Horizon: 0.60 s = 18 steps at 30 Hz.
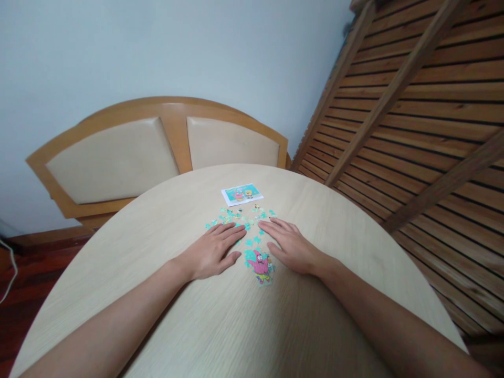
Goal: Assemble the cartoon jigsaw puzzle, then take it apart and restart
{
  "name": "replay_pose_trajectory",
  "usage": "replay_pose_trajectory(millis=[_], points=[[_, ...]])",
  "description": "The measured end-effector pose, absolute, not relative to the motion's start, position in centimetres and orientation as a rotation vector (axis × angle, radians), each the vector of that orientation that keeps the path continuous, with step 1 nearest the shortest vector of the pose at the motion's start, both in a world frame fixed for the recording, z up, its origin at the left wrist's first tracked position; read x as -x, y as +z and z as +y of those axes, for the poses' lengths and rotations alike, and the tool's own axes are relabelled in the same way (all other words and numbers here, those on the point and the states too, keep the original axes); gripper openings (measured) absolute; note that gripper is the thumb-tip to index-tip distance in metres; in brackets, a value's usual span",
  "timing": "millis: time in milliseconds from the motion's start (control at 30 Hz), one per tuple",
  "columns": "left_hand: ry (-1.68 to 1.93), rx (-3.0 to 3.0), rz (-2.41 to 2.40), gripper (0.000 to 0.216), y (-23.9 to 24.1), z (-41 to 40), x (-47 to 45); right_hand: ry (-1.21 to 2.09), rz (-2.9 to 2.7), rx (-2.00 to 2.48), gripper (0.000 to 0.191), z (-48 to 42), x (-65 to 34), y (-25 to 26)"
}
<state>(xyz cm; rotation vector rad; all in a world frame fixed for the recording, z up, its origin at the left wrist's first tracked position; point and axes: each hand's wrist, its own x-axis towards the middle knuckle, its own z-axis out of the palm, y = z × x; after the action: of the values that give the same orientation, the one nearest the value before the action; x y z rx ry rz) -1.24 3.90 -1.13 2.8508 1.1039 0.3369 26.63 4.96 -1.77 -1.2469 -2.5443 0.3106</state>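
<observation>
The left hand (212, 252) is lying flat and spread on the table (118, 294), holding nothing, fingers reaching toward the far edge. Between the hands, the joined puzzle section (260, 265) is sitting just beside both, its long axis running toward the near edge. Loose puzzle pieces (240, 216) are lying at the fingertips, possibly under some. The right hand (293, 247) is resting flat, empty. Farther on, the reference picture (242, 193) is lying.

Loose pieces (240, 215): too small to tell shapes; some hidden under left hand (210, 252) fingertips. Card (242, 193) near table (118, 273) far edge: print too small. Both forearms cut by bottom edge. Table's near edge cut off.
</observation>
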Motion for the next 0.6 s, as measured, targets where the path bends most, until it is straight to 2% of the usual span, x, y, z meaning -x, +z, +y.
replay_pose_trajectory(millis=[233, 367, 467, 600], points=[[0.567, -2.874, 0.989, 0.037, -1.0, 3.8, 1.1, 0.273, -2.513, 1.154, 0.048, 5.2, -27.0, -1.9], [0.625, -2.863, 0.937, 0.030, -0.6, 3.4, 0.7, 0.291, -2.552, 1.184, 0.056, 5.2, -27.1, -2.0], [0.625, -2.854, 0.869, 0.029, -0.1, 2.2, -0.1, 0.327, -2.608, 1.228, 0.062, 5.1, -27.0, -2.0], [0.512, -2.835, 0.697, 0.035, 0.3, 0.2, -1.2, 0.329, -2.616, 1.235, 0.058, 5.0, -26.9, -1.7]])
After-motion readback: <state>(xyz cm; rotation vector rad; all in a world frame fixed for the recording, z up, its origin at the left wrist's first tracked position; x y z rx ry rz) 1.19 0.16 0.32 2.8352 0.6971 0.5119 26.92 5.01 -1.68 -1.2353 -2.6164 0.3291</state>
